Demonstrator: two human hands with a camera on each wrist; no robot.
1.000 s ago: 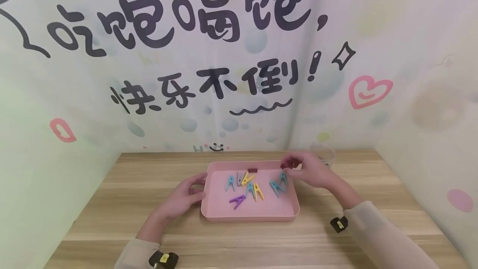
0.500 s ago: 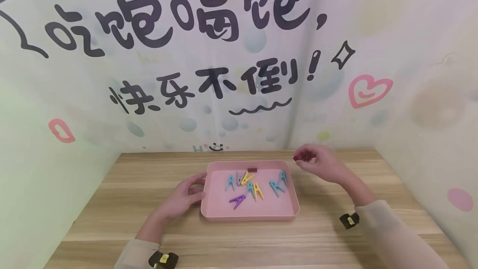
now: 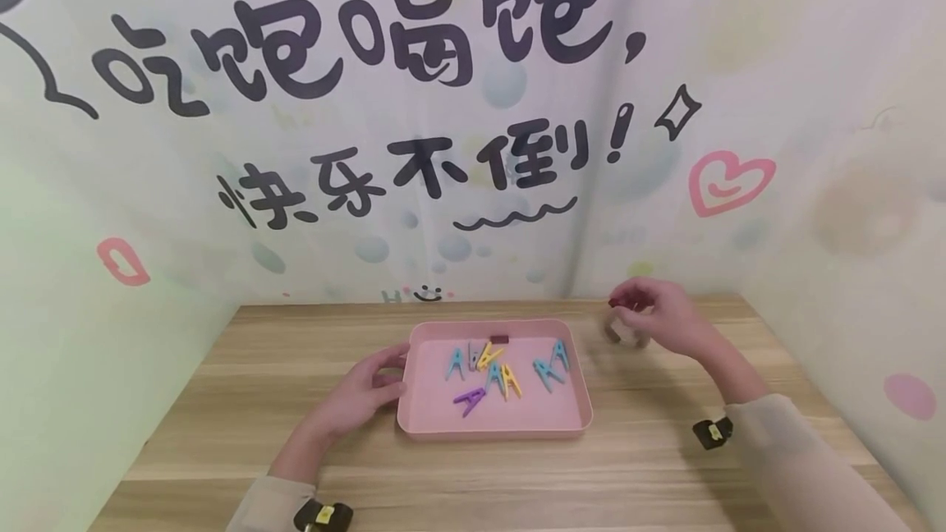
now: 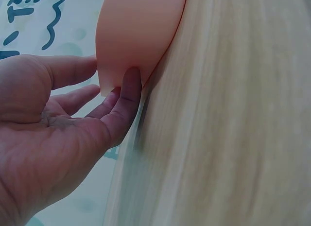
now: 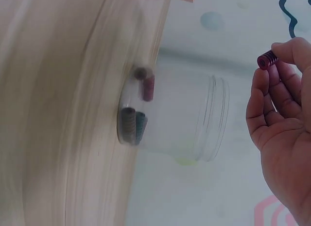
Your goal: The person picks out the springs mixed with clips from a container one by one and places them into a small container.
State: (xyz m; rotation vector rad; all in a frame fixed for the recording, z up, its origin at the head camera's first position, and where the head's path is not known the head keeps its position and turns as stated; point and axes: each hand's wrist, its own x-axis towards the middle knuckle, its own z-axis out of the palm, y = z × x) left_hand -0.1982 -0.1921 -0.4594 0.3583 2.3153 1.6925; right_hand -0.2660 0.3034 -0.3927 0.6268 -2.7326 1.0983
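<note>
My right hand (image 3: 665,320) pinches a small dark red ribbed cylinder (image 5: 267,60) between thumb and fingertips. It is above a clear jar (image 5: 214,119), apart from its mouth. Several ribbed cylinders (image 5: 128,125), dark, bluish and red, lie in the jar's bottom. My left hand (image 3: 365,384) touches the left outer wall of a pink tray (image 3: 495,434), fingers fairly straight, as the left wrist view shows. In the tray lie several clothespins: a purple one (image 3: 469,401), a yellow one (image 3: 510,380), blue ones (image 3: 548,374) and a greyish one. A dark red piece (image 3: 499,339) sits at its back wall.
A wooden table (image 3: 355,483) carries the tray and the jar. Right behind it rises a printed wall covering (image 3: 369,121) with dark lettering, and pale walls flank both sides. Each wrist bears a small black device, such as the right wrist device (image 3: 713,433).
My right hand has moved right, away from the tray's back right corner to the jar, carrying the dark red cylinder. The left hand and tray stay in place.
</note>
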